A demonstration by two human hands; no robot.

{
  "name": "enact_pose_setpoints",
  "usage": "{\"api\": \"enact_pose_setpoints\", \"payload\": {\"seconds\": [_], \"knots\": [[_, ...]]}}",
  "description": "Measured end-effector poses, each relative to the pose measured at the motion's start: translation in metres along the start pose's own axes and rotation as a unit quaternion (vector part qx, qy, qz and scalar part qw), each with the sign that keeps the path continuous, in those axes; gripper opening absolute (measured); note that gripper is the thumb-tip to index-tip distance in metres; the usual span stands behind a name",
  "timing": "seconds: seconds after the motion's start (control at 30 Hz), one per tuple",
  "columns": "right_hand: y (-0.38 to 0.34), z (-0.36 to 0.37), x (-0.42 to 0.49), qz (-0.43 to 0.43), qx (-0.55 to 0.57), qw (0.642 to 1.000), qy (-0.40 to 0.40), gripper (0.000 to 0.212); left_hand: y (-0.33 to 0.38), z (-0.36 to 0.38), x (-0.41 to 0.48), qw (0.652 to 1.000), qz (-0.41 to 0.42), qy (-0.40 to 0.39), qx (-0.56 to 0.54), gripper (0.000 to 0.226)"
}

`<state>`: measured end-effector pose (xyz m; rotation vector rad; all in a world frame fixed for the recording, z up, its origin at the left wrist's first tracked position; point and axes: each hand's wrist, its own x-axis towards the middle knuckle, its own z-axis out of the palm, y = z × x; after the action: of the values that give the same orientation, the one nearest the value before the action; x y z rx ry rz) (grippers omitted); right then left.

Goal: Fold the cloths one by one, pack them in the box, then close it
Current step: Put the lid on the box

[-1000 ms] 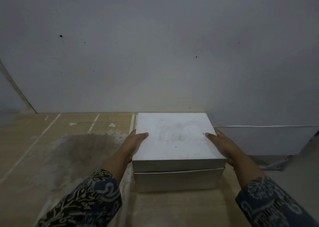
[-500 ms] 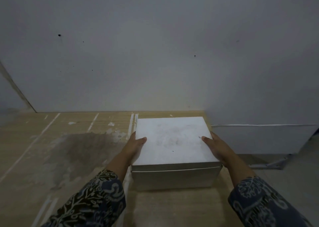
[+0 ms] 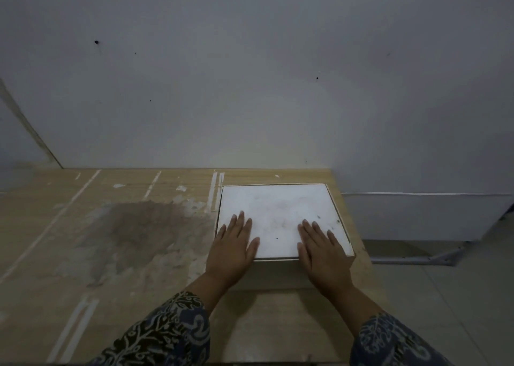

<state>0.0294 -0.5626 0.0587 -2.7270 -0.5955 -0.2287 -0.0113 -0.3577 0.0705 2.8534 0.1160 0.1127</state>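
A white square box (image 3: 278, 210) stands on the wooden table, near its right edge, with its lid fully down over the base. My left hand (image 3: 232, 250) lies flat on the lid's near left corner, fingers spread. On the near right part of the lid rests my right hand (image 3: 322, 250), also flat with fingers apart. Neither hand holds anything. No cloths are in sight; the inside of the box is hidden by the lid.
The wooden table (image 3: 111, 282) has a dark grey stain (image 3: 139, 232) left of the box and pale tape marks. A grey wall (image 3: 250, 73) rises behind. Past the table's right edge lies a tiled floor (image 3: 445, 296) with a metal frame (image 3: 417, 260).
The lid has gone down fully onto the box. Both hands left the lid's sides and now lie flat on top of it. The view has tilted downward.
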Motion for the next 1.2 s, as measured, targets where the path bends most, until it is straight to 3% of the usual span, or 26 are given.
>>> {"api": "enact_pose_setpoints", "payload": {"seconds": [0.07,0.3,0.6,0.73,0.87,1.03,1.2], "knots": [[-0.004,0.002,-0.001,-0.003,-0.016,1.0,0.009,0.068,-0.003,0.001,-0.001,1.0,0.015,-0.001,0.014,0.089],[-0.009,0.007,0.035,0.006,-0.039,0.999,0.0,0.063,-0.017,-0.001,0.03,1.0,0.023,-0.005,0.02,0.065],[-0.006,0.034,0.137,0.012,-0.052,0.998,0.016,0.062,-0.053,-0.007,0.135,0.999,0.038,-0.002,0.002,0.064],[0.002,0.046,0.189,0.014,-0.053,0.998,0.033,0.061,-0.065,-0.005,0.188,0.999,0.041,0.009,0.001,0.074],[0.012,0.058,0.237,0.011,-0.059,0.997,0.043,0.063,-0.076,-0.002,0.236,0.999,0.035,0.006,-0.003,0.067],[0.019,0.069,0.261,0.005,-0.058,0.995,0.083,0.06,-0.081,0.002,0.259,0.999,0.035,0.017,-0.004,0.081],[0.017,0.066,0.259,0.014,-0.073,0.995,0.067,0.062,-0.08,-0.001,0.259,0.999,0.036,-0.01,0.006,0.064]]}}
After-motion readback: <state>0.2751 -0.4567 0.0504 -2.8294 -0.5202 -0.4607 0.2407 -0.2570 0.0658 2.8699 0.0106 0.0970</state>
